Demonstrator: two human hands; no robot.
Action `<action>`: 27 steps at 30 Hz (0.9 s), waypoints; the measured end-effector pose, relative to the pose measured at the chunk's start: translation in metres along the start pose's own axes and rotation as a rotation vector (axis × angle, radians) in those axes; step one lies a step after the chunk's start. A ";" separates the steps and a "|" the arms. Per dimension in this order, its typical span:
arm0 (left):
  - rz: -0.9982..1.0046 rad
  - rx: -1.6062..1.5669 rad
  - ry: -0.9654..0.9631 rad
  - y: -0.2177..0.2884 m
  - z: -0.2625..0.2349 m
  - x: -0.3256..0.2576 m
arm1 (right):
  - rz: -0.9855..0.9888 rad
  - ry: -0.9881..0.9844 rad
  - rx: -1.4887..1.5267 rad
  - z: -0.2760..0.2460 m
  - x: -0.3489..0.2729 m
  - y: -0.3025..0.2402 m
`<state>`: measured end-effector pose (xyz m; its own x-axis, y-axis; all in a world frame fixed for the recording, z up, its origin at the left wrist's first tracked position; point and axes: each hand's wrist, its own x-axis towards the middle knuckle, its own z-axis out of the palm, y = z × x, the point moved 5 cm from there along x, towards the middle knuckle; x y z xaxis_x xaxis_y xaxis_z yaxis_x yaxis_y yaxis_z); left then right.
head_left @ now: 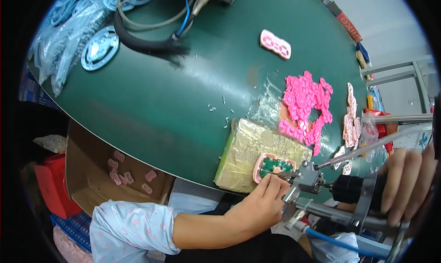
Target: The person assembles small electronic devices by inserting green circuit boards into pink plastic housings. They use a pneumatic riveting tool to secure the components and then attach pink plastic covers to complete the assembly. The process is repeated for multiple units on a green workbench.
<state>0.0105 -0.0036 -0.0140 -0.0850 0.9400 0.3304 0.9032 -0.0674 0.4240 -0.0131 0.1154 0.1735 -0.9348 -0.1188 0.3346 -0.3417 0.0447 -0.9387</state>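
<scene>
Right hand [406, 182] gripping pneumatic screwdriver [321, 182], left hand [257, 208] steadying pink case [273, 166]

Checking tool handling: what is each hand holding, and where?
Right hand grips the screwdriver by its black body. Left hand pinches the pink case at its near edge.

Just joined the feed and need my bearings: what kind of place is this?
Probably a small-parts assembly bench in a factory: a green work table, a hose-fed power driver in the right hand, and a heap of pink casings.
</scene>
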 end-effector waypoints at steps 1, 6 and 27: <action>0.020 0.077 0.013 0.001 0.001 0.002 | -0.015 0.033 -0.022 -0.004 -0.001 -0.005; -0.007 -0.221 0.278 -0.008 -0.019 -0.001 | -0.103 0.241 -0.229 -0.052 -0.016 -0.041; 0.126 0.107 -0.178 -0.150 0.018 0.183 | -0.207 0.853 -0.626 -0.178 -0.094 -0.060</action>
<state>-0.1324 0.1846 -0.0325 0.0984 0.9712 0.2171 0.9423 -0.1611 0.2936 0.0779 0.3002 0.2129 -0.5291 0.5377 0.6564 -0.2629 0.6317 -0.7293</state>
